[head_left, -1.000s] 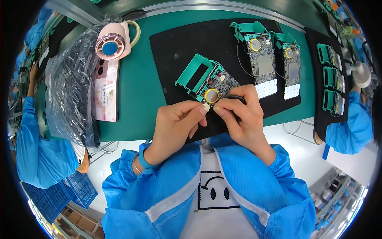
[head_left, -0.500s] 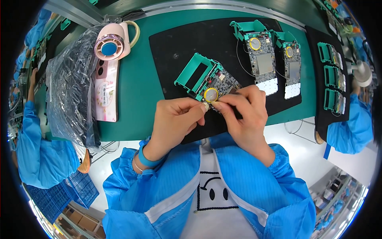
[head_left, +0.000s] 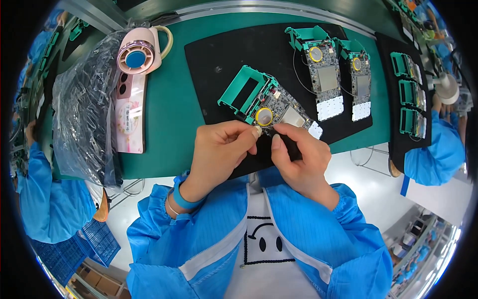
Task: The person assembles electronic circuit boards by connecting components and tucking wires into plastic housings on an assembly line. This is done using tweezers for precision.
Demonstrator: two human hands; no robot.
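A circuit board (head_left: 284, 107) with a green plastic frame (head_left: 244, 92) at its upper left lies slanted on the black mat. On it sit a yellow-rimmed coin cell (head_left: 264, 116) and a silver shield plate. My left hand (head_left: 221, 147) is pinched at the board's near edge, just below the coin cell. A tiny whitish bit shows at those fingertips, too small to name. Beside it, my right hand (head_left: 303, 154) has thumb and forefinger slightly apart at the near edge, with nothing visible between them; its other fingers are curled.
Two similar boards (head_left: 327, 74) (head_left: 360, 82) with green frames lie at the mat's right. Further right, several more units (head_left: 408, 92) rest on another black mat. At left are a pink handheld fan (head_left: 142, 50), a phone (head_left: 130, 114) and a clear plastic bag (head_left: 84, 109). Co-workers' blue sleeves show at both sides.
My right hand has drawn back slightly from the board, its thumb and forefinger parting. The board's shield plate and white end now show. My left hand keeps its pinch.
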